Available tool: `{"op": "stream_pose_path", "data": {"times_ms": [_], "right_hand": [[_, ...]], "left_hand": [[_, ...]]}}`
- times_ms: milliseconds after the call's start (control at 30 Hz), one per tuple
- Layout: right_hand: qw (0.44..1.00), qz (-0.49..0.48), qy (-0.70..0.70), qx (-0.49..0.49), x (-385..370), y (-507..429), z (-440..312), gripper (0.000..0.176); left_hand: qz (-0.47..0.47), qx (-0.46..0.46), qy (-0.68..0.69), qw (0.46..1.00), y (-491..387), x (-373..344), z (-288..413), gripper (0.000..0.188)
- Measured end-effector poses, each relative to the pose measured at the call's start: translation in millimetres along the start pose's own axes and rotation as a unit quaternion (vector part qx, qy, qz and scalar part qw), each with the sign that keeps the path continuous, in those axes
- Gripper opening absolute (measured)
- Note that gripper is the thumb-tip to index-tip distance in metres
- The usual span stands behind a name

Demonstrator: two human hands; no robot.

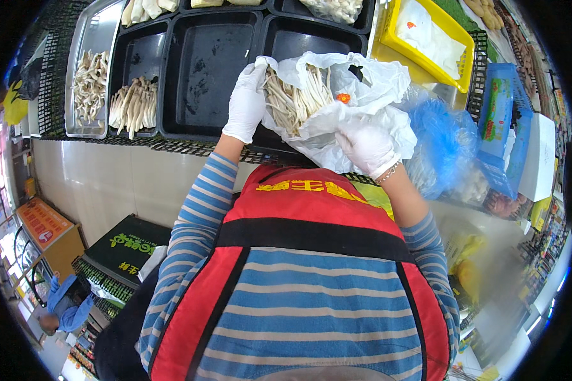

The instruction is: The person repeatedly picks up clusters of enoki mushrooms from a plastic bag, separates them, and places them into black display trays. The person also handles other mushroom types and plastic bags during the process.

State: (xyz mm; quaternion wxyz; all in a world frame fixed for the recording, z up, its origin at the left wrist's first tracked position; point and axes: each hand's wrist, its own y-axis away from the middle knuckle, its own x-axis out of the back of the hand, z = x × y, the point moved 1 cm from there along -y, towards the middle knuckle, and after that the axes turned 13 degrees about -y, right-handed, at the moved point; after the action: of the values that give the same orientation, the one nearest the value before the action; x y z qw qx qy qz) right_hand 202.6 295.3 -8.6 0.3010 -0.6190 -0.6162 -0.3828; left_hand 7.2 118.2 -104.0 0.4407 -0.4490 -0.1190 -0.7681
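Observation:
A white plastic bag lies spread wide in front of me, with long thin-stemmed mushrooms showing inside it. My left hand, in a white glove, grips the bag's left edge between thumb and fingers, beside the mushrooms. Gloved in white too, my right hand holds the bag's near side, its fingertips partly hidden by the crumpled film. Under the bag is a black tray. To the left, another black tray holds a pile of mushrooms.
A metal tray of small mushrooms stands at the left, beside a large black tray. At the right are a yellow basket, blue plastic bags and a blue box. Another person is far off at lower left.

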Motion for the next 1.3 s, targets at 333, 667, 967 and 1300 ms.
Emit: {"op": "stream_pose_path", "data": {"times_ms": [333, 667, 967, 1300], "right_hand": [[0.993, -0.002, 0.121, 0.003, -14.8, -36.0, -1.4, 0.056], [0.984, 0.023, 0.156, 0.081, -63.3, 17.0, 14.0, 0.008], [0.979, -0.045, -0.143, 0.136, -2.1, 1.6, -6.0, 0.026], [0.907, 0.241, -0.175, -0.299, 123.9, -70.3, 187.8, 0.067]], "left_hand": [[-0.07, -0.049, -0.109, 0.99, -40.9, 21.9, 44.3, 0.056], [-0.101, 0.016, -0.007, 0.995, -79.2, 2.5, 26.8, 0.032], [-0.184, 0.09, 0.176, 0.963, -96.2, -12.2, 5.5, 0.031], [-0.209, 0.019, 0.171, 0.963, -188.9, 18.5, 49.1, 0.055]]}}
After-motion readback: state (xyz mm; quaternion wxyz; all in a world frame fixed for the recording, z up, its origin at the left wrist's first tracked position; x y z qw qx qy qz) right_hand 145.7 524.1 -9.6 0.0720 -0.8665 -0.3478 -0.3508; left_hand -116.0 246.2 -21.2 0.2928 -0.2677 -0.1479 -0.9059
